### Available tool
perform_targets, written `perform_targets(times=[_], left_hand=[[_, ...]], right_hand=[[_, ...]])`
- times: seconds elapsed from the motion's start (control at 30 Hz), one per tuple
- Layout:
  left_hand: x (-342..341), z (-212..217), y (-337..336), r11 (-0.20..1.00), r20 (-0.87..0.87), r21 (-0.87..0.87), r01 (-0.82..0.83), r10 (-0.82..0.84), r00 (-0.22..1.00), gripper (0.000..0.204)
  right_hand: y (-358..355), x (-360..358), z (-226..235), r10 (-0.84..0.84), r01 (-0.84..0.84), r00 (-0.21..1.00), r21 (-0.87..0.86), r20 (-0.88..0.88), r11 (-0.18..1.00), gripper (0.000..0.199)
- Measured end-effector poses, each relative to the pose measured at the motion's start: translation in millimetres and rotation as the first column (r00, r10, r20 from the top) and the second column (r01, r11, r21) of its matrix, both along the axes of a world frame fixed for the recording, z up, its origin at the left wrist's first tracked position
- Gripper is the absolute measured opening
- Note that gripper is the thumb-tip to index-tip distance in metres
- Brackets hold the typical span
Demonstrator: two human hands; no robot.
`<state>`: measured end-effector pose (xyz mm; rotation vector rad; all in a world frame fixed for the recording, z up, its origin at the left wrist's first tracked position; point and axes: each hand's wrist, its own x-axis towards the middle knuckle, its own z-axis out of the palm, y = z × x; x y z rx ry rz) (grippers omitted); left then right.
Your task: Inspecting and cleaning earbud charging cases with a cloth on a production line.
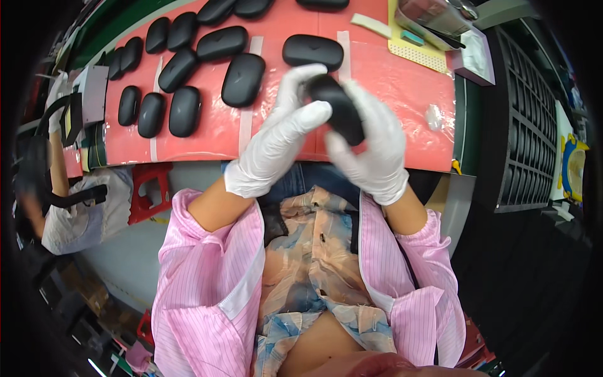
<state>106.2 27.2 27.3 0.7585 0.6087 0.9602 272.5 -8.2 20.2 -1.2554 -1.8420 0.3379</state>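
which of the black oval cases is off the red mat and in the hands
The black case held between the left hand and right hand, both in white gloves. All the other cases lie flat on the red mat.

Single head-worn fisheye view, steeply downward, close over lap and red mat (389, 81).

Both gloved hands meet over the near edge of a red mat (402, 81), the left hand (276, 141) and the right hand (374, 144) together gripping a black oval case (342, 107) held up between them. More black cases (188, 75) like it lie in loose rows toward the mat's far left corner, and one lone case (313, 51) sits just beyond the hands. A yellow perforated sheet (418, 53) lies at the far right edge, and a black slotted rack (524, 119) stands off the mat's right side.
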Motion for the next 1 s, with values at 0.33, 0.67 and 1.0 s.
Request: perform_targets(times=[0.33,0.67,1.0], left_hand=[[-10,2,104,0.464,-0.804,0.450,0.763,0.582,0.120,0.065],[-3,-2,22,0.993,-0.081,0.057,0.099,-0.094,0.992,0.046],[-12,-1,-12,1.000,-0.082,-0.004,-0.003,0.003,0.997,0.060]], right_hand=[[54,107,-18,-0.409,0.426,0.852,0.020,0.326,0.904,0.038],[14,17,13,0.084,-0.086,0.996,-0.060,-0.031,0.994,0.060],[-3,2,0,0.227,-0.385,0.764,-0.144,-0.604,0.912,0.049]])
